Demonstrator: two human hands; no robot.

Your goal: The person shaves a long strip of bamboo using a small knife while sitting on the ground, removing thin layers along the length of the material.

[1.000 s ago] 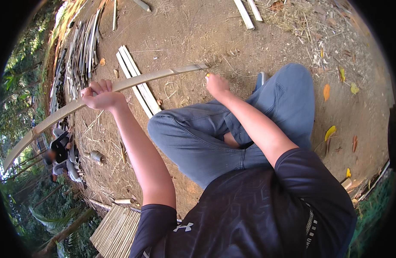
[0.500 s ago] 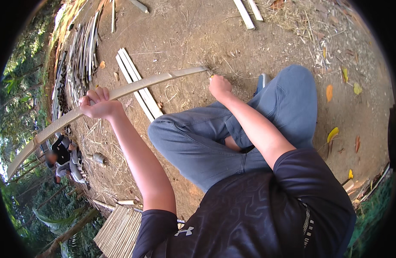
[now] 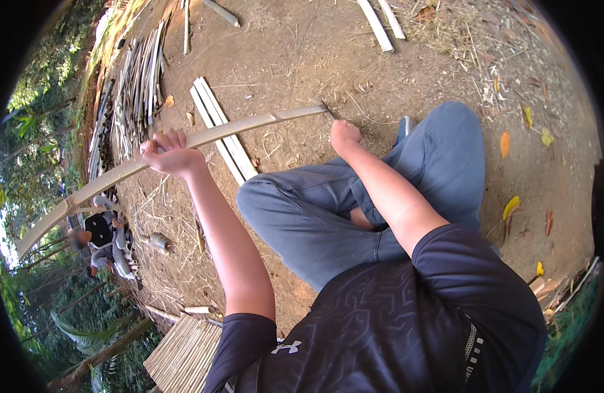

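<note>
The fingers of the left hand (image 3: 174, 160) are wrapped around a long, bowed bamboo strip (image 3: 213, 134), which runs from the far left to just above the right hand (image 3: 346, 137). That hand is clenched on a slim dark tool (image 3: 329, 114) at the strip's end; its handle is hidden in the fist. Half a second ago a speck of yellow showed there; now it is out of sight, and the dark part stands out more clearly. Both grips are unchanged, and most of the scene sits slightly further right. The held strip passes above two pale strips (image 3: 245, 157) on the ground, hiding part of them. Beside these are the crossed legs (image 3: 302, 209). Further out lie a bundle of poles (image 3: 136, 88), a grey cylinder (image 3: 159, 241) and a slatted panel (image 3: 184, 357). A co-worker (image 3: 102, 232) is partly covered by the held strip's far end.
</note>
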